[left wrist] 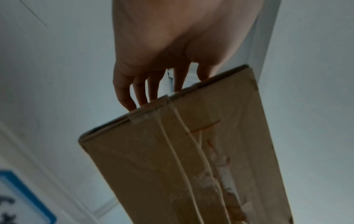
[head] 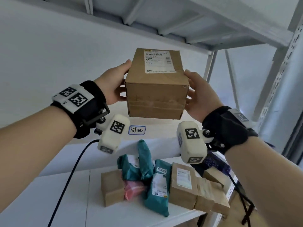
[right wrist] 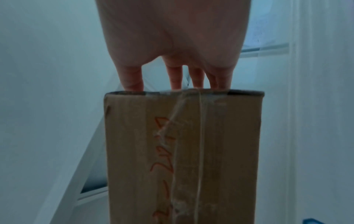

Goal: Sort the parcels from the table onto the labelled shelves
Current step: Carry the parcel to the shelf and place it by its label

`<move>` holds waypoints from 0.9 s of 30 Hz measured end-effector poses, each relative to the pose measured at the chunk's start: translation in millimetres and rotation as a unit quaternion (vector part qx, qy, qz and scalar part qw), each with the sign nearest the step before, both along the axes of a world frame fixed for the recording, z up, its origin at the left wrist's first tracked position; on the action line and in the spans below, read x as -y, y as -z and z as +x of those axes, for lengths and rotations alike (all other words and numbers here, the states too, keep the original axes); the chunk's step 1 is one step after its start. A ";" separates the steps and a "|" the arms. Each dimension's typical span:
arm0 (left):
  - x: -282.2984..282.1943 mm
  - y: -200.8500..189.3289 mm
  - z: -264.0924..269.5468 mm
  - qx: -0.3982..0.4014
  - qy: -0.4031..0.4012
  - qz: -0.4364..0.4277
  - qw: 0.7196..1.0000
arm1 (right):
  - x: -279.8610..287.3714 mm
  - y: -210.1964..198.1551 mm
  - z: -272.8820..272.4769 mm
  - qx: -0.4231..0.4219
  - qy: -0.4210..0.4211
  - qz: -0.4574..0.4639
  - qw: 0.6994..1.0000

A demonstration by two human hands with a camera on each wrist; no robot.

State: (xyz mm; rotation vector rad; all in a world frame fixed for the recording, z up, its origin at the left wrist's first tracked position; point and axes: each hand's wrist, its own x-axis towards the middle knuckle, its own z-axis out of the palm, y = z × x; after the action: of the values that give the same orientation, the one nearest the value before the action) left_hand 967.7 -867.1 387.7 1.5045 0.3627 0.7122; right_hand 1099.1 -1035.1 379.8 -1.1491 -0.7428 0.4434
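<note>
Both hands, left hand (head: 113,86) and right hand (head: 199,95), are clamped on opposite sides of a taped cardboard box (head: 155,89), shipping label facing up, held over the white shelf (head: 162,126) by its handwritten tag (head: 137,130). More parcels (head: 157,181) are piled on the worktop (head: 65,199) down below.

A matt brown cardboard box (head: 155,84), scuffed and creased, carries glossy clear tape (right wrist: 187,136) and a smooth white paper label (head: 158,62). Below lie crinkled teal plastic bags (head: 157,182). The shelf frame (head: 278,66) is painted grey metal. Black cloth wrist straps (head: 94,102) hold smooth white plastic housings (head: 113,136).
</note>
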 end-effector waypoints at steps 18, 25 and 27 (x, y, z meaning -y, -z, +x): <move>11.7 10.4 2.7 -0.078 -0.176 0.006 0.981 | -69.6 18.4 35.5 -0.048 -0.103 -0.060 0.992; 6.0 11.0 5.4 -0.090 -0.190 -0.016 0.978 | -75.5 17.4 35.6 -0.049 -0.097 -0.094 0.990; 3.3 12.1 5.5 -0.094 -0.192 -0.023 0.977 | -77.1 17.2 36.5 -0.051 -0.092 -0.104 0.989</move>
State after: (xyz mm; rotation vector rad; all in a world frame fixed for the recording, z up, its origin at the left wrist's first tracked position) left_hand 973.2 -870.5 375.6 1.4763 0.8242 0.8571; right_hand 1135.6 -958.0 362.6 -1.2456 -0.7275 0.7436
